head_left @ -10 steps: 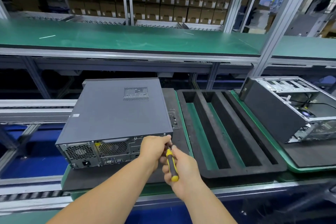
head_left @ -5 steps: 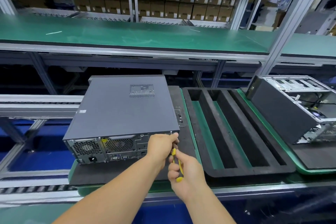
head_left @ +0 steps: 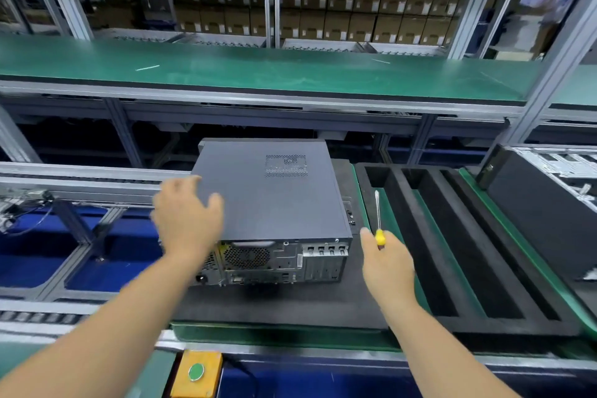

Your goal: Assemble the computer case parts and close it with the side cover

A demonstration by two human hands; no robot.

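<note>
Evidently closed, the computer case (head_left: 271,200) lies on its side on the black foam pad (head_left: 274,304) with the side cover (head_left: 268,191) on top. If its fastening is loose, the spread left hand (head_left: 187,220) at its left edge could shift the cover. The right hand (head_left: 387,265) grips a screwdriver (head_left: 378,223) whose tip could scratch the foam tray (head_left: 452,236) beside it.

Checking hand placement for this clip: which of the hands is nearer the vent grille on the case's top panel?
Left. The left hand hovers over the panel's left edge, across from the vent grille. The right hand holds the screwdriver off the case's right rear corner.
</note>
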